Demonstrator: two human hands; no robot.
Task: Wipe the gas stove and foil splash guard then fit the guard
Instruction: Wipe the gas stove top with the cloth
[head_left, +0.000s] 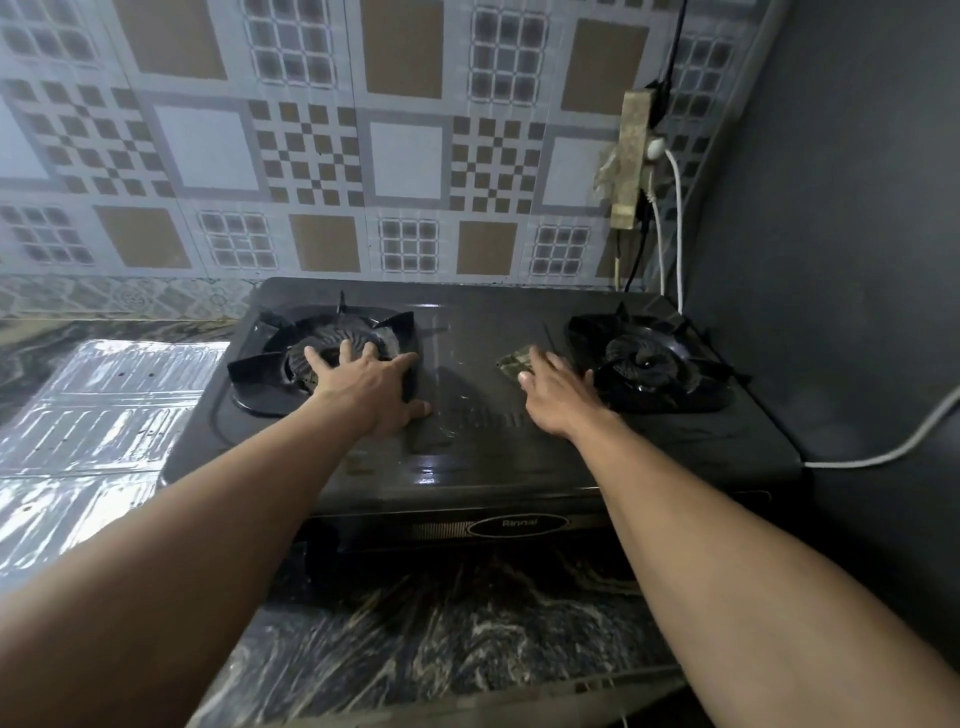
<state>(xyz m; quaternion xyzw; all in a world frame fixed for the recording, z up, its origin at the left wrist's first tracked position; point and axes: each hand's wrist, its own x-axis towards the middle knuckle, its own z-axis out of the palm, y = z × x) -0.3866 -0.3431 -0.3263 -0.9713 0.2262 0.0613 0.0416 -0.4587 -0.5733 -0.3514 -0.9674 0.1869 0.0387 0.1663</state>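
A black two-burner gas stove (478, 457) stands on a dark marbled counter against a patterned tile wall. My left hand (371, 387) rests flat, fingers spread, on the left burner's pan support (322, 353). My right hand (558, 397) presses down on a small greenish cloth (511, 362) on the stove top between the burners, just left of the right burner (649, 364). Only part of the cloth shows beyond my fingers. The silver foil splash guard (98, 415) lies flat on the counter to the left of the stove.
A dark wall (841, 234) closes in on the right of the stove. A power strip (631, 161) hangs on the tile wall behind the right burner, with cords running down. A white cable (883, 454) lies beside the stove's right edge. The marbled counter (441, 634) extends in front.
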